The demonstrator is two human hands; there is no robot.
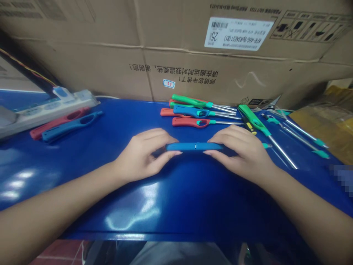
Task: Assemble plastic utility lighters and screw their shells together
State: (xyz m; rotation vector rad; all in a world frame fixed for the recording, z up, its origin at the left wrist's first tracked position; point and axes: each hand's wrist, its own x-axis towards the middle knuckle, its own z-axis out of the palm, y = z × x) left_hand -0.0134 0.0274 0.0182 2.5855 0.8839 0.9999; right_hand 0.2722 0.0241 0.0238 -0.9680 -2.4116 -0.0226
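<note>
A blue lighter handle (194,147) lies crosswise just above the blue table (171,198), held at both ends. My left hand (145,154) pinches its left end with thumb and fingers closed round it. My right hand (242,151) grips its right end, where a teal tip and a thin metal rod stick out to the right. Both hands are at the table's middle, close to me.
Several finished stick lighters (198,112), green, blue and red, lie behind the hands. A green lighter (255,123) and loose metal rods with teal tips (300,136) lie right. Red and blue handle shells (66,123) and a power strip (46,108) lie left. Cardboard boxes (193,48) wall the back.
</note>
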